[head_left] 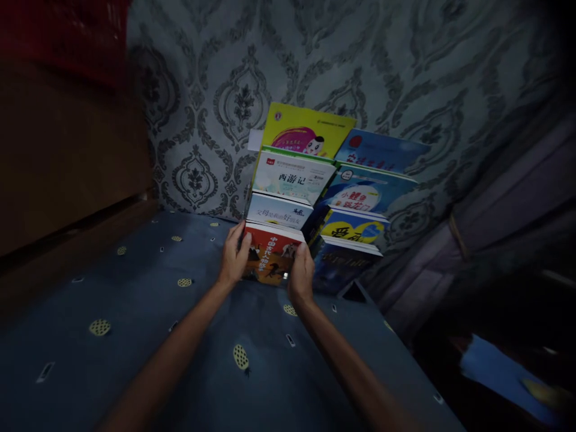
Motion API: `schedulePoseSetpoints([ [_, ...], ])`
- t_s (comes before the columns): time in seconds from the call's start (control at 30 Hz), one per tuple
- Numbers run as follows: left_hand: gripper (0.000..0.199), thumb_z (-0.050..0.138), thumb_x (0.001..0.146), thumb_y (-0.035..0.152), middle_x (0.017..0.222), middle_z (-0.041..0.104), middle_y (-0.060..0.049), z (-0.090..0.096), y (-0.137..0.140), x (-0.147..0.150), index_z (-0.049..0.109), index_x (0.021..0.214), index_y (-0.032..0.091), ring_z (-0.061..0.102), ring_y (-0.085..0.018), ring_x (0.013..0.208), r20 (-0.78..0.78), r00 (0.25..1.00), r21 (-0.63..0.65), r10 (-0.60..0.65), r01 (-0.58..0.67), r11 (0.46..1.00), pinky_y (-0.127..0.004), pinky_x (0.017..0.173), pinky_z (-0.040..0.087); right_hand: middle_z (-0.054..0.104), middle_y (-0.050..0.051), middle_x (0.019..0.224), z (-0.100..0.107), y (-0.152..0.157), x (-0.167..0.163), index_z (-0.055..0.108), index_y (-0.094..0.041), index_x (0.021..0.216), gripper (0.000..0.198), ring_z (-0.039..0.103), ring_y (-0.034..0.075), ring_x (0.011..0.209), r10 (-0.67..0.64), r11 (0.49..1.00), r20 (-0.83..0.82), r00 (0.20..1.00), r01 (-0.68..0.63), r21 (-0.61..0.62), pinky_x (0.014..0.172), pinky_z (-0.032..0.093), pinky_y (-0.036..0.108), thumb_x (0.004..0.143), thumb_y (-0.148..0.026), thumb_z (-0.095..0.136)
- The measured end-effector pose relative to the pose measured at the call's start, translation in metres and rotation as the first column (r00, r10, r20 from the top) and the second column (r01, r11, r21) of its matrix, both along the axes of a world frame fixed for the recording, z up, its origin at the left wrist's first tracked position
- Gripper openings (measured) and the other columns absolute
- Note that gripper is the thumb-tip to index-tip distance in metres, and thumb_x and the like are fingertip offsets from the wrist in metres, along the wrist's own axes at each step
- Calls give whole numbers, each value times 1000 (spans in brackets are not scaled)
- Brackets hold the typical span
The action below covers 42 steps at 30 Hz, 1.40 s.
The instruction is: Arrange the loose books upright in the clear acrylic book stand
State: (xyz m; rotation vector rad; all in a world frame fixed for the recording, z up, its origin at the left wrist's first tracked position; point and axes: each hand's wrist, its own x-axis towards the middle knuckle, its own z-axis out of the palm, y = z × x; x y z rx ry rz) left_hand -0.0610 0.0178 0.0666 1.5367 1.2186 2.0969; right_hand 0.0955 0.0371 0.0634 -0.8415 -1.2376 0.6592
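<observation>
Both hands grip the front red-orange book (270,255) by its sides, my left hand (234,255) at its left edge and my right hand (301,276) at its right. Each thumb rests on the cover; the other fingers are mostly hidden. Behind it, in a stepped row, stand a pale blue book (279,211), a white book (292,178) and a tall yellow book (310,123). A second row on the right holds a dark blue book (344,264), a yellow-and-blue book (355,227), a teal book (373,187) and a blue book (387,150).
The books stand on a blue patterned cloth (135,372) against a wall with damask wallpaper (198,120). A brown wooden piece (67,156) with a red crate (81,36) is at left. A gathered curtain (477,198) hangs at right, above a blue item (504,375).
</observation>
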Motion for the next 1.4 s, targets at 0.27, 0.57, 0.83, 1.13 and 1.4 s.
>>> schedulePoseSetpoints([
  [0.27,48,55,92,45,135,67,-11,-17,-5,-31,69,128,17,57,-25,131,48,974,-125,-221,225,966,-42,118,39,62,12,143,-27,-15,7,62,-17,138,71,54,26,135,-74,994,109,991,81,-70,116,38,45,92,-68,44],
  [0.57,53,53,79,24,133,66,-8,-22,-15,-23,68,130,19,57,-25,128,-117,987,-169,-113,92,981,-42,116,42,64,19,139,-59,-16,6,61,-10,137,76,59,30,130,-95,981,180,979,123,-152,114,41,47,92,-68,39],
  [0.83,55,57,78,28,133,65,-10,-24,-15,-22,65,131,17,58,-27,126,-159,985,-183,-60,30,983,-44,116,41,60,15,145,-64,-16,7,58,-15,141,65,56,28,135,-40,990,193,980,65,-126,116,40,46,96,-58,42],
  [1.13,60,63,72,33,133,65,-14,-8,-13,-14,64,130,16,61,-29,124,-54,997,-201,-49,37,979,-46,112,45,59,9,148,-27,-4,11,54,-20,146,56,52,24,139,21,996,138,990,-9,-85,118,39,42,97,-48,46],
  [1.4,53,62,73,33,122,68,-11,-5,-15,-13,68,123,18,64,-29,115,-168,985,-227,37,-75,971,-46,108,48,55,14,151,-15,-6,-1,49,-16,148,56,51,25,140,26,999,105,994,-22,-37,119,37,44,96,-37,47],
])
